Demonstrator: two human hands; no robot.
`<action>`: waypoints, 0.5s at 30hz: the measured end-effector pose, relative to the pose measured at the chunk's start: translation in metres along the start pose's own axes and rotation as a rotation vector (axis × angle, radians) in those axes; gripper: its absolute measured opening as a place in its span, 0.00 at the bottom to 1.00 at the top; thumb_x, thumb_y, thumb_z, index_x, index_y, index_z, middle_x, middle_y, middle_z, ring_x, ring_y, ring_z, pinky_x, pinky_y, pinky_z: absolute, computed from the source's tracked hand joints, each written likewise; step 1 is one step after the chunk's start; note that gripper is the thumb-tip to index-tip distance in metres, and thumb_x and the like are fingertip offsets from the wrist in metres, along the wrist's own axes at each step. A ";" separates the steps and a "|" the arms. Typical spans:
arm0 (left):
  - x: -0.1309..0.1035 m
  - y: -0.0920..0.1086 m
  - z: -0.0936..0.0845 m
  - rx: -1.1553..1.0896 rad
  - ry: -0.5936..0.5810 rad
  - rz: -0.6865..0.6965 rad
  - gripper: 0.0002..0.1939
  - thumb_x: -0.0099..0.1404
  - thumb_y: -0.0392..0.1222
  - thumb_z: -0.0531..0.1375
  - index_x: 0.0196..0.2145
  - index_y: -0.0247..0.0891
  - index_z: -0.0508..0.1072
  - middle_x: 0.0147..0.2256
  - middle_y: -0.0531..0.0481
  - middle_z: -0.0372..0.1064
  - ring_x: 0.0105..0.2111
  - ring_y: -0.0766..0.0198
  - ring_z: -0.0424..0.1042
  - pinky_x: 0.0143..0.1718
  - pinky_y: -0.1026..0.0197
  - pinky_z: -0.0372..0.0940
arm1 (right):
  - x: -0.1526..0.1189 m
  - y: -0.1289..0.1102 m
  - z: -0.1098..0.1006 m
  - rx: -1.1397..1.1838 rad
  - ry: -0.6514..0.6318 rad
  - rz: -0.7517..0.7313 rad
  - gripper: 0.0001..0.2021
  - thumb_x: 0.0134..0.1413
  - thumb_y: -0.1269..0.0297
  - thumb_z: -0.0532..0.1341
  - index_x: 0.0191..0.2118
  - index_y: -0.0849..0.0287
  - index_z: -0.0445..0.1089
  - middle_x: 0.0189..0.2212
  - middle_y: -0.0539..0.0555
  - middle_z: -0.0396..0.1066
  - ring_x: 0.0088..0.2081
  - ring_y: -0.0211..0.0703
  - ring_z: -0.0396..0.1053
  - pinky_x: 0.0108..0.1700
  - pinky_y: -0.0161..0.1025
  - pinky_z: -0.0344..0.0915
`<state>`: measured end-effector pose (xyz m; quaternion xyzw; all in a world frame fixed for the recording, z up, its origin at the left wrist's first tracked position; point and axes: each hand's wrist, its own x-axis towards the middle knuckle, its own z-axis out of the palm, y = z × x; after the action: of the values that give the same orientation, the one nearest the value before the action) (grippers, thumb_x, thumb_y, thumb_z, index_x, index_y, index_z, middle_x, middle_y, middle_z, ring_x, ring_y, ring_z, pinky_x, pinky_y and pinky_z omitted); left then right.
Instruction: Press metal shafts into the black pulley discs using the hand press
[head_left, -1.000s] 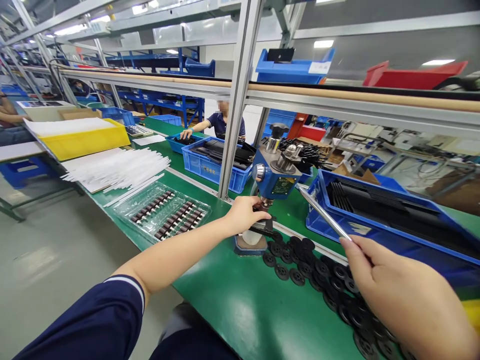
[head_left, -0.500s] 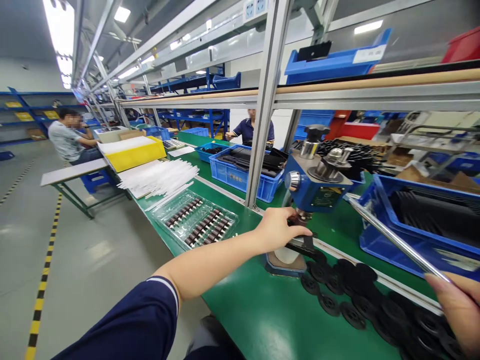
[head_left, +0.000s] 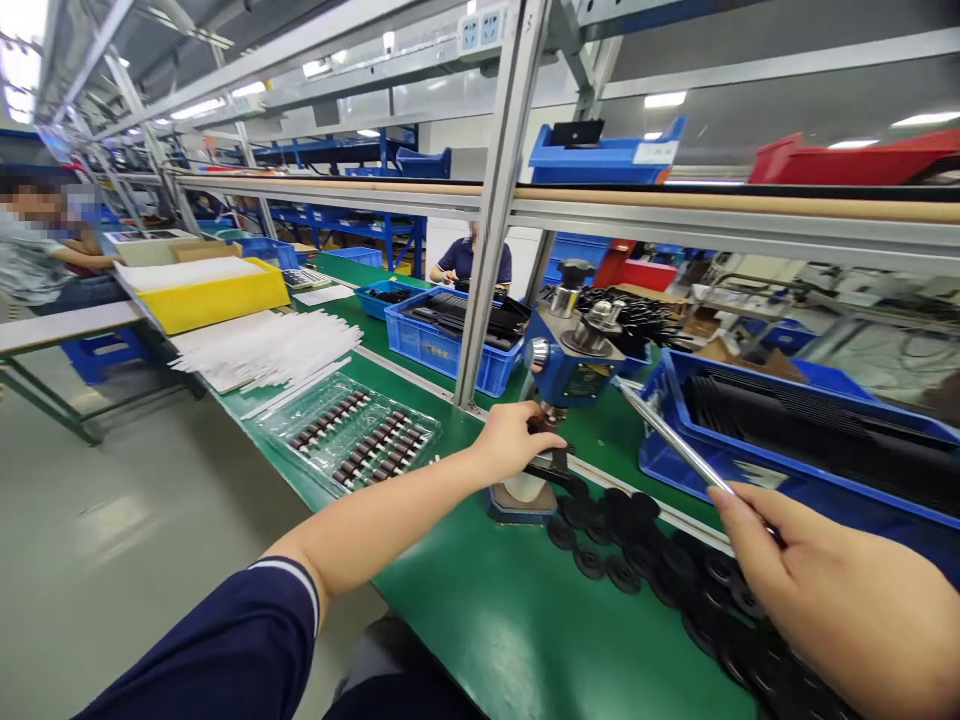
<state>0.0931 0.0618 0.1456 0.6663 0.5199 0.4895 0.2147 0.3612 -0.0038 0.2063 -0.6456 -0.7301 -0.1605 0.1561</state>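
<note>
A blue hand press [head_left: 574, 360] with a round steel top stands on the green bench. My left hand [head_left: 510, 440] is at its ram, thumb and fingers closed around a black plastic part [head_left: 556, 466] over the press base. The fingertips are partly hidden behind the ram. On the right, my right hand [head_left: 832, 580] is wrapped around the press's steel lever [head_left: 675, 440], which slopes down toward me. Many black ring-shaped wheels [head_left: 622, 574] lie in an overlapping pile beside the press base, some hidden beneath my right hand.
A clear plastic tray [head_left: 300, 450] holds rows of brown-and-white rollers. White strips [head_left: 270, 345] lie behind it near a yellow bin [head_left: 202, 300]. Blue crates [head_left: 652, 430] of black parts flank the press. A metal post [head_left: 487, 230] rises behind; two co-workers sit further off.
The view has turned to the right, so the bench and press appear further left and more of my right hand shows. Both hands keep their holds on the black part and the lever.
</note>
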 end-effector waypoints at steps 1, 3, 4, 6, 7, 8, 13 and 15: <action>-0.001 -0.001 0.001 0.005 0.004 0.001 0.14 0.52 0.48 0.69 0.31 0.35 0.76 0.28 0.50 0.75 0.29 0.62 0.71 0.29 0.63 0.61 | -0.001 -0.005 -0.007 -0.011 -0.038 0.001 0.20 0.59 0.45 0.47 0.37 0.49 0.72 0.21 0.51 0.71 0.20 0.48 0.67 0.24 0.39 0.56; -0.002 -0.002 0.003 0.006 0.006 0.007 0.13 0.53 0.48 0.69 0.31 0.35 0.76 0.28 0.50 0.75 0.29 0.63 0.71 0.30 0.63 0.62 | -0.006 -0.015 -0.015 -0.044 -0.036 0.006 0.18 0.60 0.50 0.49 0.38 0.51 0.73 0.22 0.52 0.71 0.21 0.47 0.67 0.25 0.38 0.53; -0.002 -0.003 0.004 0.006 0.008 0.009 0.13 0.53 0.47 0.69 0.31 0.35 0.76 0.29 0.50 0.75 0.29 0.62 0.71 0.30 0.63 0.62 | -0.009 -0.019 -0.015 -0.064 0.009 0.003 0.17 0.61 0.52 0.50 0.39 0.52 0.74 0.21 0.52 0.71 0.21 0.46 0.67 0.25 0.38 0.51; -0.003 -0.004 0.004 0.006 0.005 0.011 0.12 0.53 0.46 0.69 0.30 0.35 0.76 0.29 0.50 0.76 0.29 0.62 0.72 0.31 0.63 0.62 | -0.016 -0.024 -0.009 -0.094 0.131 -0.016 0.15 0.61 0.54 0.52 0.40 0.53 0.74 0.21 0.52 0.71 0.21 0.43 0.65 0.25 0.37 0.47; -0.003 -0.003 0.004 0.006 -0.001 0.010 0.12 0.53 0.46 0.68 0.30 0.36 0.76 0.29 0.50 0.76 0.30 0.62 0.72 0.31 0.63 0.63 | -0.019 -0.025 -0.004 -0.098 0.187 -0.031 0.15 0.62 0.54 0.53 0.40 0.53 0.75 0.21 0.52 0.71 0.21 0.42 0.65 0.25 0.36 0.46; -0.003 -0.003 0.003 0.008 -0.008 0.006 0.12 0.53 0.46 0.68 0.31 0.36 0.76 0.29 0.49 0.76 0.30 0.62 0.72 0.32 0.62 0.63 | -0.021 -0.025 0.001 -0.095 0.229 -0.048 0.15 0.62 0.54 0.53 0.39 0.54 0.75 0.22 0.51 0.72 0.21 0.41 0.65 0.25 0.36 0.45; -0.005 0.002 0.001 0.021 -0.028 -0.005 0.12 0.55 0.46 0.67 0.33 0.36 0.77 0.31 0.50 0.77 0.30 0.62 0.72 0.32 0.62 0.64 | -0.024 -0.024 0.008 -0.048 0.246 -0.062 0.15 0.64 0.56 0.52 0.41 0.55 0.73 0.25 0.50 0.73 0.23 0.39 0.66 0.25 0.36 0.43; -0.006 0.004 0.000 0.024 -0.022 -0.006 0.12 0.55 0.46 0.67 0.33 0.36 0.76 0.31 0.50 0.76 0.30 0.62 0.72 0.32 0.62 0.63 | -0.022 -0.024 0.000 -0.015 0.159 -0.061 0.15 0.65 0.56 0.51 0.40 0.55 0.73 0.24 0.50 0.73 0.23 0.40 0.66 0.25 0.36 0.43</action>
<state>0.0954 0.0548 0.1459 0.6728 0.5252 0.4753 0.2137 0.3400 -0.0258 0.1957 -0.6095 -0.7335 -0.2212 0.2037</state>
